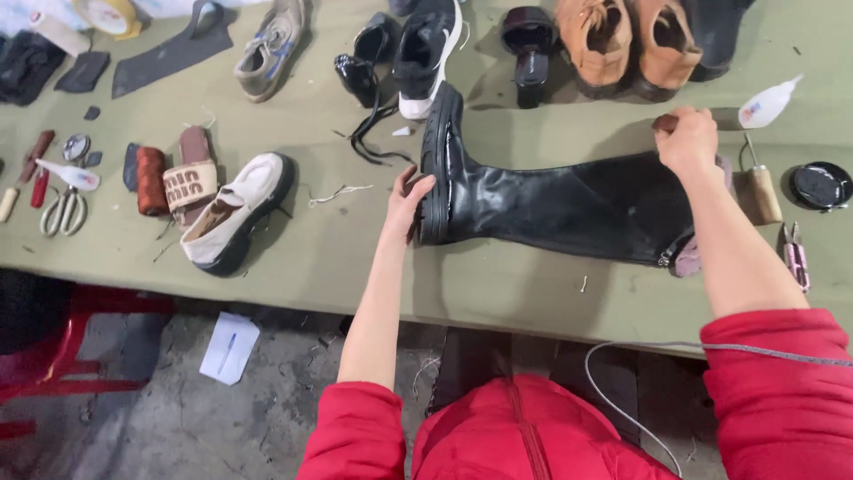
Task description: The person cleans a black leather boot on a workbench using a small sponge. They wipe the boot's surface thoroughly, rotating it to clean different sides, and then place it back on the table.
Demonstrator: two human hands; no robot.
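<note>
From the head view, a tall black boot (569,204) lies on its side across the green tabletop (498,284), near the front edge, sole toward the left. The left hand (407,203) presses flat against the sole with its grip spread open, fingers wrapped on nothing. The right hand (686,138) sits at the shaft's top edge, its grip closed in a fist on a small brown piece (665,122) there. A wooden-handled awl (761,182) lies just beside the shaft opening, a cream slip-on shoe (235,213) well apart to the left.

One tall black boot (569,204), two tan suede shoes (631,40), one pair of scissors (62,212), one white glue bottle (769,102), one black tin (820,185).
</note>
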